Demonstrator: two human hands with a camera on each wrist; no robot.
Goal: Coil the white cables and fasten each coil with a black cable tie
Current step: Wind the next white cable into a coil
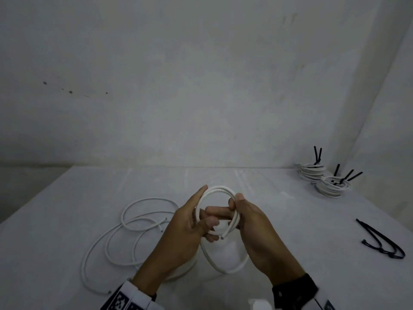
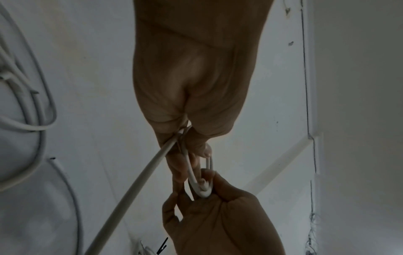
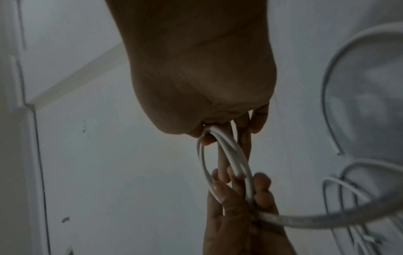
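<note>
I hold a small coil of white cable (image 1: 220, 189) up over the middle of the table. My left hand (image 1: 202, 217) grips its left side, thumb across the strands and fingers through the loop. My right hand (image 1: 232, 206) pinches the right side, index finger reaching across the ring. The cut end (image 1: 222, 237) pokes out below, and the rest of the cable hangs in a loop (image 1: 214, 262) towards the table. In the left wrist view the cable (image 2: 139, 181) runs out of my left hand (image 2: 187, 146). In the right wrist view my right hand (image 3: 218, 131) holds the strands (image 3: 235, 155).
More loose white cables (image 1: 134, 222) sprawl on the table (image 1: 67, 209) to the left. Two stacks of tied coils (image 1: 311, 172) (image 1: 334, 186) with black tie ends sticking up sit at the back right corner. Spare black cable ties (image 1: 380, 242) lie near the right edge.
</note>
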